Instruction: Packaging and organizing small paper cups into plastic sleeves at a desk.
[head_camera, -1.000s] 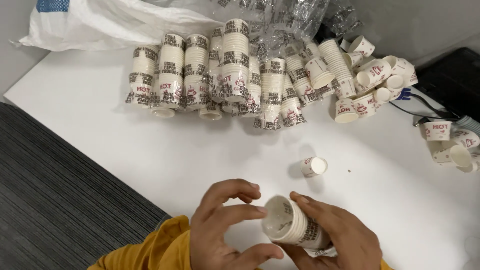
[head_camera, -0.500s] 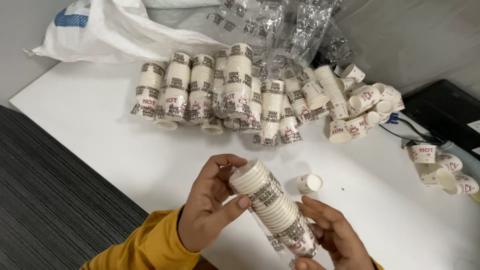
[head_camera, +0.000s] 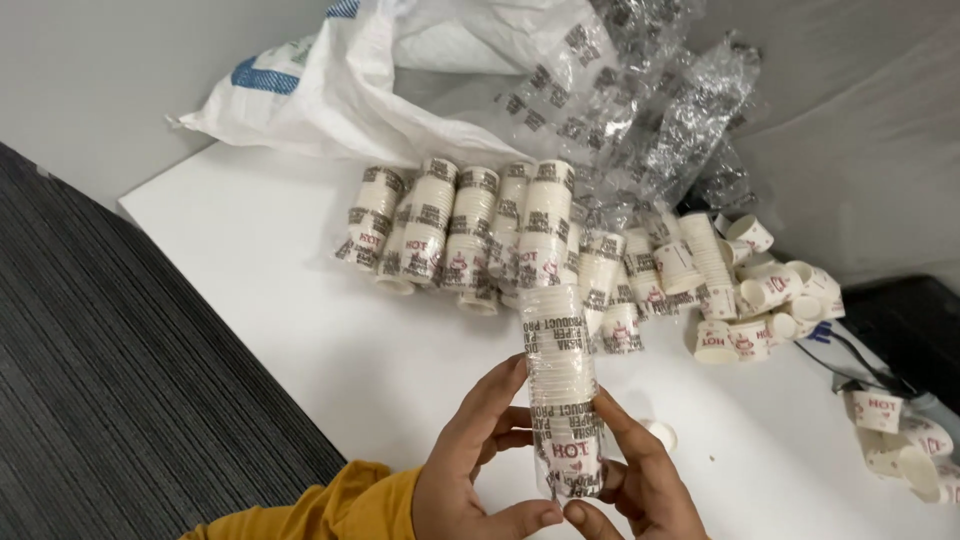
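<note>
Stack of cups (head_camera: 560, 400) now stands up straight — was tilted. I see left hand (head_camera: 470, 470) and right hand (head_camera: 640, 480) wrapped round bottom end, above white table (head_camera: 300, 300) — keeps sleeve steady.

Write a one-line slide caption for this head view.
Both hands hold a plastic-wrapped sleeve of white paper cups upright.

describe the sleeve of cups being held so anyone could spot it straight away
On the white table, in front of the row of wrapped cup stacks, both hands grip one clear-wrapped sleeve of paper cups. It alone stands upright off the table, between the left hand and the right hand.
</note>
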